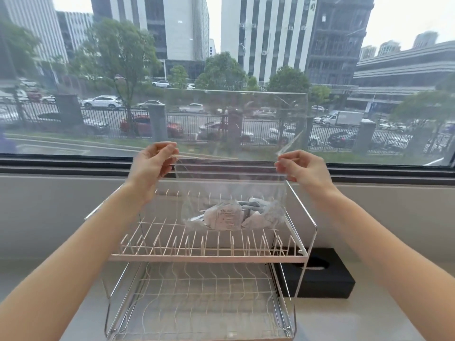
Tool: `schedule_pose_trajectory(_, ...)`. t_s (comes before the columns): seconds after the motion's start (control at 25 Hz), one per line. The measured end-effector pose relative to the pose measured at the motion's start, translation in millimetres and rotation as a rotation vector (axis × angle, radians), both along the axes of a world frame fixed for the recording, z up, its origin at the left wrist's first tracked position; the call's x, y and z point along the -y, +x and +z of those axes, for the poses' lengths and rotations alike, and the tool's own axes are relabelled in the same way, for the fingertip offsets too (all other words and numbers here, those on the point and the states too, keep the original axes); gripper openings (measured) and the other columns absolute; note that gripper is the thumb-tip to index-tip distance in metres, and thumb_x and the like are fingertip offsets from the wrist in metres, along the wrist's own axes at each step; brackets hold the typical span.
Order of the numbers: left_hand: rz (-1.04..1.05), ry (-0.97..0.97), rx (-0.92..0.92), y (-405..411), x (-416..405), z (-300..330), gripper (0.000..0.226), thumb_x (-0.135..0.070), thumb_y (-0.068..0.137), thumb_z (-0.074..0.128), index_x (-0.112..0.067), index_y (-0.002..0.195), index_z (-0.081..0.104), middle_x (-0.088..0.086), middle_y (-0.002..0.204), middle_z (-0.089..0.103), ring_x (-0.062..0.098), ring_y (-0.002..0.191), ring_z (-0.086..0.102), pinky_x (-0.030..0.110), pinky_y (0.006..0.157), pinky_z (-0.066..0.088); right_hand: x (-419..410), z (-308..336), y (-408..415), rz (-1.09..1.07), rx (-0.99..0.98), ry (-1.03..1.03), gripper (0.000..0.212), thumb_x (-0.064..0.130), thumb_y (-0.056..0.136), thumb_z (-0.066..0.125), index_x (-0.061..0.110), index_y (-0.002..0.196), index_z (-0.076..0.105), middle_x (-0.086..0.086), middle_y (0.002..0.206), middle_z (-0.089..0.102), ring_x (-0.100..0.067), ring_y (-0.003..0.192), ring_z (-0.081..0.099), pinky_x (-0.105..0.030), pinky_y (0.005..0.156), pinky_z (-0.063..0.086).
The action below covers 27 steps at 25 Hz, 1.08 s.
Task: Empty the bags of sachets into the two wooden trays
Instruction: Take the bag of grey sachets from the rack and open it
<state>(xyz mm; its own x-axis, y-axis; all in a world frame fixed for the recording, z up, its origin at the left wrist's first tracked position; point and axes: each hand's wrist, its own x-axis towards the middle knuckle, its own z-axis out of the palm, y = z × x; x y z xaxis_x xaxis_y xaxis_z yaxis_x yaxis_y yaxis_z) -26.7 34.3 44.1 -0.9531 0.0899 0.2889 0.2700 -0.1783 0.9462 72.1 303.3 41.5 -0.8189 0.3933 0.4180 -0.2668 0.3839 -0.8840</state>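
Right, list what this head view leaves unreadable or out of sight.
- Print on the sachets: too small, blurred behind the clear bag that the left hand and right hand pinch.
- Black box: partly hidden by the wire rack.
- Rack's bottom: cut off by the frame edge.
- Wooden trays: none in view.

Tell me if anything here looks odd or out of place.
The wooden trays are nowhere in view. Both hands, left and right, pinch the clear bag up over a two-tier wire dish rack; the sachets are still bunched at its bottom. Nothing looks spilled or damaged.
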Motion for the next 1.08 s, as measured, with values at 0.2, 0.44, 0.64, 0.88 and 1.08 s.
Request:
schedule_pose_trajectory(0.2,-0.006,0.081,-0.177,48,18,62,0.016,-0.022,0.086,0.056,-0.029,0.073,0.06,-0.02,0.057,0.067,-0.006,0.057,0.056,0.015,0.06,0.039,17,56,50,0.078,-0.112,0.003,0.01,0.015,0.084,0.061,0.024,0.079,0.063,0.008,0.078,0.069,0.001,0.066,0.067,-0.015,0.066,0.052)
schedule_pose_trajectory(0.44,-0.069,0.121,-0.24,116,52,45,0.024,-0.013,0.091,0.046,-0.027,0.074,0.056,-0.015,0.06,0.067,-0.001,0.067,0.065,0.015,0.068,0.052,48,45,121,0.138,-0.095,0.003,0.009,0.014,0.085,0.059,0.021,0.081,0.064,0.007,0.077,0.069,0.002,0.065,0.066,-0.012,0.064,0.051)
schedule_pose_trajectory(0.64,-0.055,0.038,-0.1,172,70,-54,0.026,-0.013,0.094,0.041,-0.028,0.077,0.055,-0.015,0.069,0.071,0.0,0.073,0.066,0.013,0.068,0.051,67,-43,168,0.13,0.084,-0.01,0.014,0.011,0.085,0.059,0.022,0.079,0.066,0.005,0.074,0.07,-0.001,0.068,0.066,-0.012,0.066,0.052)
schedule_pose_trajectory(0.88,-0.071,-0.011,0.028,217,83,-149,0.024,-0.011,0.094,0.04,-0.023,0.079,0.054,-0.009,0.072,0.072,0.002,0.075,0.067,0.012,0.072,0.052,78,-137,205,0.071,0.231,-0.047,0.015,0.009,0.083,0.061,0.021,0.077,0.067,0.012,0.063,0.071,0.003,0.066,0.064,-0.006,0.064,0.046)
schedule_pose_trajectory(1.08,-0.001,0.018,0.094,232,105,-185,0.026,-0.009,0.094,0.039,-0.024,0.079,0.055,0.0,0.081,0.064,0.001,0.073,0.066,0.011,0.073,0.051,100,-168,211,0.126,0.281,-0.052,0.008,0.01,0.082,0.062,0.015,0.081,0.068,0.004,0.076,0.071,0.003,0.071,0.065,-0.005,0.067,0.046)
